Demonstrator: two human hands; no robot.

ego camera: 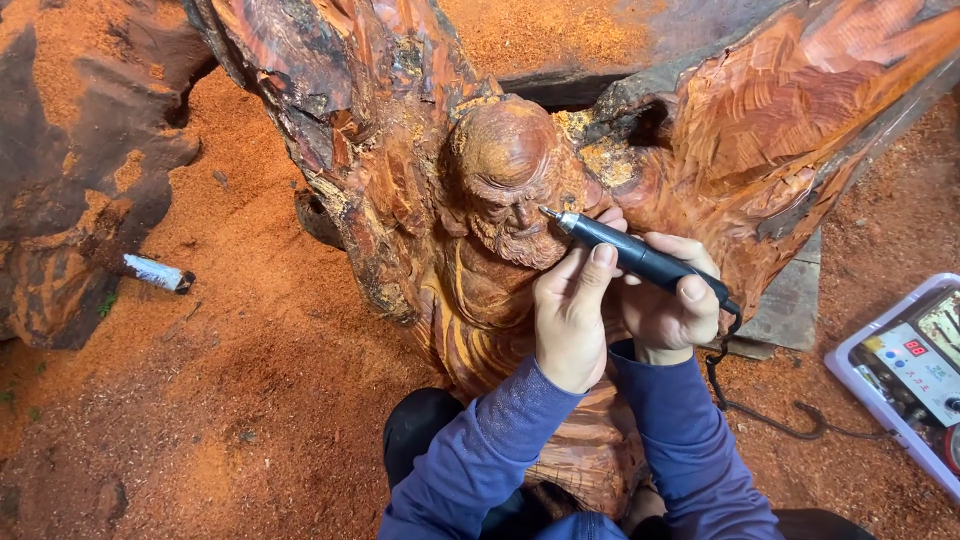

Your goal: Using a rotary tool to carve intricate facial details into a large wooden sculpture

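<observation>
Rotary carving tool (640, 257), clamped in both right hand (668, 300) and left hand (568, 315), touches wooden bearded figure (505, 190).

Red sawdust (250, 330) covering ground. Small white tube (155, 272) lying left, beside dark root chunk (70, 180). White control box (905, 375) at right edge, display lit red.
</observation>
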